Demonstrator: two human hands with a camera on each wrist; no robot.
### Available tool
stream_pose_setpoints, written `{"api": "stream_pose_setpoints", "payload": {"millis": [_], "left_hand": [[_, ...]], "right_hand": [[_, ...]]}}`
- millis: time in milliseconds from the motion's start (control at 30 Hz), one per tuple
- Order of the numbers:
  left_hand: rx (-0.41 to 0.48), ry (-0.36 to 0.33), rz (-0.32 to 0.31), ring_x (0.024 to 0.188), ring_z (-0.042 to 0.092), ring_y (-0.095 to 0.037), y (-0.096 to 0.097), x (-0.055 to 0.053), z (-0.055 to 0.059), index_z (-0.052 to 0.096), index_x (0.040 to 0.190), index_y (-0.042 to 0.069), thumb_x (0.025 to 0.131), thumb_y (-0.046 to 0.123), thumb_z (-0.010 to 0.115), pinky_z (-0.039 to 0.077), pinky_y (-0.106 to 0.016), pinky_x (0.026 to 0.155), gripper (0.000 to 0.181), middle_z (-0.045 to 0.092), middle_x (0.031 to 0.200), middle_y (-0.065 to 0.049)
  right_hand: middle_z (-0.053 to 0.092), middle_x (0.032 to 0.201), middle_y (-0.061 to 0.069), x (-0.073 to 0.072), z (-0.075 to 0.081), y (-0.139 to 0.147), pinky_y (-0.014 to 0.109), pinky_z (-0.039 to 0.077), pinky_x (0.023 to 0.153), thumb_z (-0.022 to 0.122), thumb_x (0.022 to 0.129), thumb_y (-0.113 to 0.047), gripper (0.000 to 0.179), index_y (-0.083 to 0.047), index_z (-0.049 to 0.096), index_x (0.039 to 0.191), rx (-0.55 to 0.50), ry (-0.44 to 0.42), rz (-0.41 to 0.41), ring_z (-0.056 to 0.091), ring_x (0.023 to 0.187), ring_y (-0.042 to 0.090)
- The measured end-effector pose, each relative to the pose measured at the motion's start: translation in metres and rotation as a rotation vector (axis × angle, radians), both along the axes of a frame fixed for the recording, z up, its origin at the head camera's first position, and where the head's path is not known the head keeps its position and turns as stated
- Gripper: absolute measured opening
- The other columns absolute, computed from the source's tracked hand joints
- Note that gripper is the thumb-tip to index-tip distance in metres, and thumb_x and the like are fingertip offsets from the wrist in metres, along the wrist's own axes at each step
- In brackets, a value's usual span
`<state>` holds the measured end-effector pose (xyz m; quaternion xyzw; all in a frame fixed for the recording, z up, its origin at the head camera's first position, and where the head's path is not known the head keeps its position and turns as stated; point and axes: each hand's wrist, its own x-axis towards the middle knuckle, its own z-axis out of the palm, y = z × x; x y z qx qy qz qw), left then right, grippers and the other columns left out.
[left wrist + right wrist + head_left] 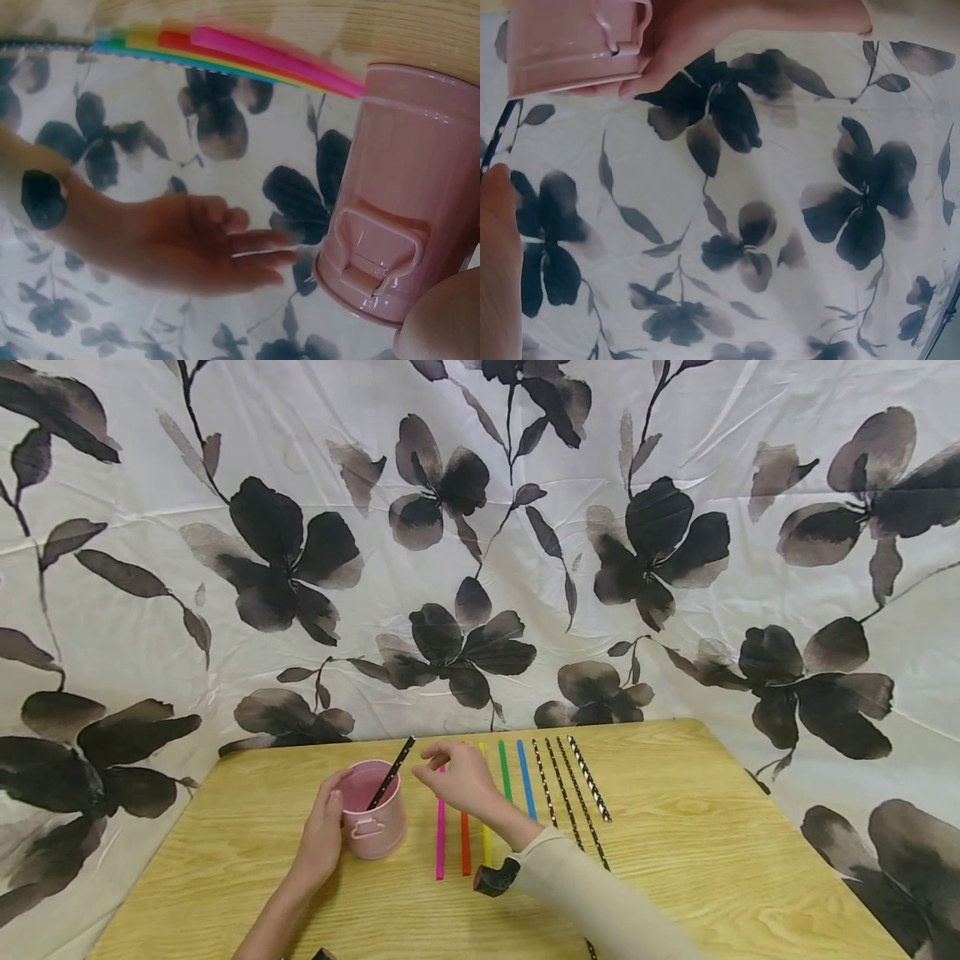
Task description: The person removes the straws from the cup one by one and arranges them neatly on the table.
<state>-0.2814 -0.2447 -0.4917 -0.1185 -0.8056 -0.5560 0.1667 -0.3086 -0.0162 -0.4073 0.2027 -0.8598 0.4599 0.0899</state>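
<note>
On the left half of the table, a small pink metal bucket [372,839] with a side handle stands upright. My left hand [322,831] grips its left side, the thumb near the rim. A black straw with light specks [392,774] leans to the right inside the bucket, its top end sticking out above the rim. Just right of that end is my right hand [461,777], its fingers loosely bent and nothing seen between them. In the left wrist view the right hand [202,244] hangs apart from the bucket [405,180].
Right of the bucket lies a row of straws: pink [440,843], red [466,847], yellow [487,843], green [505,768], blue [527,777], then several dark patterned ones [573,810]. My right forearm crosses over some. A floral cloth [525,568] hangs behind the wooden table [712,860].
</note>
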Motion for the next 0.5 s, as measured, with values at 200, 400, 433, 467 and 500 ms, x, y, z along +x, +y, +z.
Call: {"api": "stream_pose_setpoints", "payload": {"millis": [200, 400, 433, 467, 500], "left_hand": [[0.007, -0.002, 0.003, 0.117, 0.036, -0.024, 0.007, 0.01, 0.017, 0.031, 0.134, 0.01, 0.099, 0.022, 0.022, 0.029, -0.013, 0.086, 0.039, 0.038, 0.13, -0.013], [0.002, 0.011, 0.016, 0.117, 0.035, -0.025, 0.011, 0.015, 0.023, 0.031, 0.133, 0.006, 0.099, 0.022, 0.021, 0.027, -0.012, 0.087, 0.039, 0.038, 0.129, -0.014], [0.0, 0.012, 0.016, 0.117, 0.035, -0.025, 0.011, 0.015, 0.023, 0.03, 0.133, 0.006, 0.099, 0.022, 0.021, 0.027, -0.011, 0.086, 0.039, 0.038, 0.129, -0.014], [0.002, 0.011, 0.012, 0.117, 0.036, -0.026, 0.011, 0.014, 0.023, 0.03, 0.134, 0.006, 0.099, 0.022, 0.021, 0.027, -0.012, 0.086, 0.039, 0.038, 0.129, -0.014], [-0.001, 0.012, 0.011, 0.117, 0.036, -0.025, 0.01, 0.014, 0.021, 0.03, 0.134, 0.007, 0.099, 0.022, 0.021, 0.027, -0.012, 0.086, 0.039, 0.038, 0.129, -0.014]], "right_hand": [[0.06, 0.08, -0.006, -0.011, -0.003, -0.019, 0.024, 0.045, 0.048, 0.067, 0.077, -0.03, 0.034, -0.01, 0.062, 0.104, -0.115, -0.084, -0.048, 0.056, 0.052, 0.006], [0.062, 0.077, -0.004, -0.017, -0.007, -0.03, 0.028, 0.046, 0.044, 0.068, 0.076, -0.031, 0.026, -0.012, 0.065, 0.093, -0.225, -0.152, -0.041, 0.058, 0.047, 0.014], [0.062, 0.075, -0.004, -0.017, -0.007, -0.032, 0.028, 0.046, 0.044, 0.068, 0.076, -0.031, 0.023, -0.012, 0.065, 0.089, -0.237, -0.154, -0.039, 0.058, 0.047, 0.014], [0.062, 0.073, -0.004, -0.018, -0.008, -0.033, 0.028, 0.046, 0.043, 0.068, 0.076, -0.03, 0.019, -0.012, 0.065, 0.085, -0.247, -0.156, -0.039, 0.058, 0.048, 0.017], [0.062, 0.071, -0.004, -0.019, -0.009, -0.034, 0.028, 0.046, 0.043, 0.068, 0.077, -0.029, 0.017, -0.013, 0.065, 0.082, -0.254, -0.155, -0.039, 0.059, 0.048, 0.019]]}}
